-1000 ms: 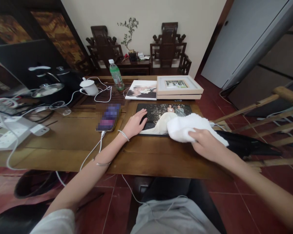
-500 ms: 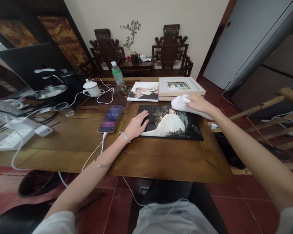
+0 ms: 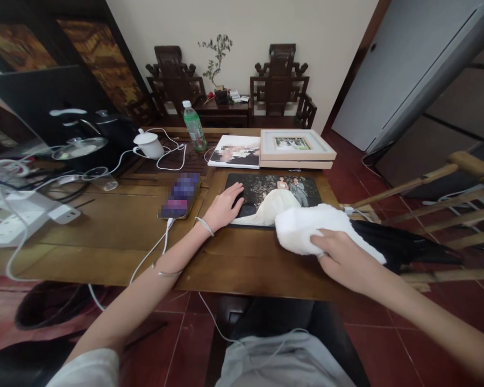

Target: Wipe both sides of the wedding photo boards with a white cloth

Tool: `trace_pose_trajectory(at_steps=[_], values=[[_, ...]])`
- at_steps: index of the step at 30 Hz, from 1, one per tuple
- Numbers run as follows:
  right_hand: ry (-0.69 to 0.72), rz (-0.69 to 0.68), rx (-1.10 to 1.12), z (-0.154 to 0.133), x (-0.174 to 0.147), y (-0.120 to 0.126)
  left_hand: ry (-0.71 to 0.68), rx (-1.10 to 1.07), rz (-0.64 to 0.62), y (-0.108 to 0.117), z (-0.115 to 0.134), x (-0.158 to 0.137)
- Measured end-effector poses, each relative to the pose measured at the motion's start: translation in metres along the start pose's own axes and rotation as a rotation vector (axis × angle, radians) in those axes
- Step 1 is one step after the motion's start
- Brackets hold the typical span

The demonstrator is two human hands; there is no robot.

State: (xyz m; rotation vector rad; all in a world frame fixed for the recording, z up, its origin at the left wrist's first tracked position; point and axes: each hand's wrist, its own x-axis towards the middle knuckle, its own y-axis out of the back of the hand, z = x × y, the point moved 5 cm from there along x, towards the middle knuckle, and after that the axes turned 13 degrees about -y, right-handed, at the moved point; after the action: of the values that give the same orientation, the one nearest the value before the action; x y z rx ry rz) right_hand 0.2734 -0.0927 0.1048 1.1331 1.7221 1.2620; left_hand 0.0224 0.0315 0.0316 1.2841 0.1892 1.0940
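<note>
A dark photo panel (image 3: pixel 258 188) with a wedding picture lies flat on the wooden table (image 3: pixel 234 263). My left hand (image 3: pixel 225 206) rests with stretched fingers on the panel's left edge. In my right hand (image 3: pixel 339 255) is a bunched white cloth (image 3: pixel 306 226), which covers the panel's lower right corner and hangs out to the right. Behind the panel lie a white-edged photo print (image 3: pixel 236 152) and, to its right, a pale wooden picture frame (image 3: pixel 296 156) on top of another flat piece.
Left of my left hand lies a phone (image 3: pixel 180 196) on a white charging cable. Farther left are a white lidded cup (image 3: pixel 149 145), a clear plastic cup (image 3: pixel 105 180), a power strip (image 3: pixel 24 226) and tangled cables. A green-labelled bottle (image 3: pixel 194 126) stands behind. A wooden rack (image 3: pixel 471 166) is at the right.
My right hand has brought the white cloth from the panel's upper right down to its lower right corner, uncovering the pictured couple. My left hand has stayed on the left edge.
</note>
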Motion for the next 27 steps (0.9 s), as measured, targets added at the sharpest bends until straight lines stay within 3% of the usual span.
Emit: trace_pose_trajectory(at_steps=[11,15,19,27], values=[[-0.038,0.075,-0.001,0.029,0.172,0.029,-0.002,-0.027,-0.002,0.002,-0.001,0.000],[-0.092,0.075,0.005,0.034,0.198,0.035,-0.005,-0.033,0.008,0.002,-0.001,-0.001],[-0.092,0.114,-0.007,0.024,0.166,0.024,-0.013,-0.025,0.009,0.002,-0.001,-0.001],[0.022,0.051,-0.022,-0.020,0.031,-0.013,0.007,0.009,-0.006,-0.001,0.001,0.001]])
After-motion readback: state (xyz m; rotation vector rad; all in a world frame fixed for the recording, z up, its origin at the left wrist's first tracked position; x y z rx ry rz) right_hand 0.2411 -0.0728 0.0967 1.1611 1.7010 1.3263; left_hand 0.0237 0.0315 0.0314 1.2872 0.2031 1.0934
